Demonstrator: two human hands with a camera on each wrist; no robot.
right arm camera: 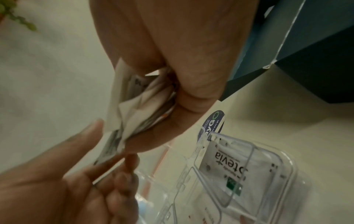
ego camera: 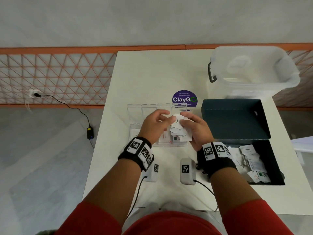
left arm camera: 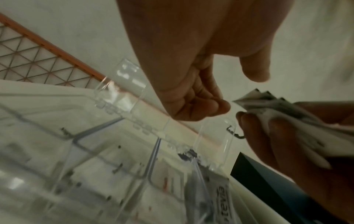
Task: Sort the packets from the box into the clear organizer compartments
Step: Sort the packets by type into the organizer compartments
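Note:
My right hand [ego camera: 183,120] grips a fanned bundle of white packets [ego camera: 179,131] over the right end of the clear organizer [ego camera: 135,107], whose lid stands open. My left hand [ego camera: 170,115] hovers at the bundle's top packet. Its thumb and curled fingers [left arm camera: 210,106] sit on either side of a packet corner [left arm camera: 241,100] without closing on it. A Stevia packet [right arm camera: 226,163] lies in the rightmost compartment, and the neighbouring compartment holds a red-printed one. The dark box [ego camera: 274,158] at the right holds several more packets [ego camera: 250,160].
A large clear storage bin [ego camera: 254,68] stands at the table's back right. A purple ClayGo sticker [ego camera: 184,99] lies behind the organizer. Two white tagged devices [ego camera: 187,170] with cables rest near the front edge. The table's left edge runs close to the organizer.

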